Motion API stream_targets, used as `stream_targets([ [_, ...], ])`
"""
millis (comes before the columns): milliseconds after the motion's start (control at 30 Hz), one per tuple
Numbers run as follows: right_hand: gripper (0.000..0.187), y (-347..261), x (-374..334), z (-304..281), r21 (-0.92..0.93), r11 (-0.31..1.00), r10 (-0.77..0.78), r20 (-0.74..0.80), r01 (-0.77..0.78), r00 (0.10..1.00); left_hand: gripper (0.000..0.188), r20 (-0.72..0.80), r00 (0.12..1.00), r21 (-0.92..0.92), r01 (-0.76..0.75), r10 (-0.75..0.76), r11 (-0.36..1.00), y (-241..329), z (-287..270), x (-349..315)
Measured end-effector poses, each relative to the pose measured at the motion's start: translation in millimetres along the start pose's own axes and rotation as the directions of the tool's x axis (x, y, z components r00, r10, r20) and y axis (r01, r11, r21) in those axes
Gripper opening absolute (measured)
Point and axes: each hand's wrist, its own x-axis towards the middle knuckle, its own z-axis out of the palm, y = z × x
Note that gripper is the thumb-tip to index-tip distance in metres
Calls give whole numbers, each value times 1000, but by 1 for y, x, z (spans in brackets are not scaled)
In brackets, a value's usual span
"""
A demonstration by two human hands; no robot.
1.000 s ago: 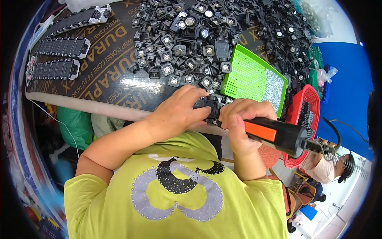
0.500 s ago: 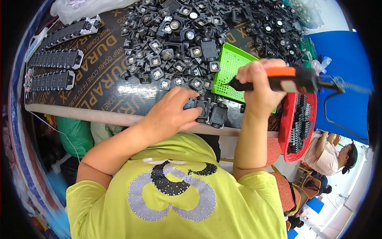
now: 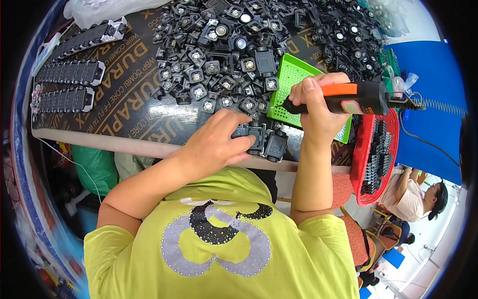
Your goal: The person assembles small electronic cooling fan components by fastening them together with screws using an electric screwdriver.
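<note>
My right hand (image 3: pixel 321 107) is wrapped round an electric screwdriver (image 3: pixel 363 103), black with an orange lever and a coiled spring at its back end. The tool lies nearly level, its tip pointing left over a green perforated tray (image 3: pixel 285 82). Near the table's front edge, my left hand (image 3: pixel 219 138) grips a black plastic part (image 3: pixel 256 138) between thumb and fingers. A second black boxy part (image 3: pixel 275 146) sits right beside it, by the table edge. Part of the gripped piece is hidden behind my fingers.
A large heap of black parts with round metal discs (image 3: pixel 214 65) covers the table's far middle. Three rows of joined black parts (image 3: pixel 69 72) lie at the left. A red basket (image 3: pixel 354 172) of black parts stands at the right edge. Another person (image 3: pixel 409 197) sits beyond it.
My right hand and the screwdriver have shifted slightly left. The left hand keeps its grip on the black part, almost unmoved.
</note>
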Motion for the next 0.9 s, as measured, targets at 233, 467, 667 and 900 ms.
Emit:
stream_targets([
  [233, 21, -16, 2, -4, 71, 996, -61, 8, 60, 998, 43, -7, 1000, -26, 25, -26, 999, -1, 0, -3],
  [467, 22, -55, -21, 2, 426, 898, -25, 295, -108, 955, 45, -8, 999, -67, 44, -44, 997, -3, 2, -2],
  [667, 33, -54, -41, 21, 317, 937, 39, 327, -149, 944, 47, -21, 999, -62, 46, -47, 997, -3, 1, -4],
  [900, 33, -43, -42, 22, 232, 963, 48, 363, -140, 931, 46, -34, 999, -62, 37, -39, 997, -3, 2, -4],
])
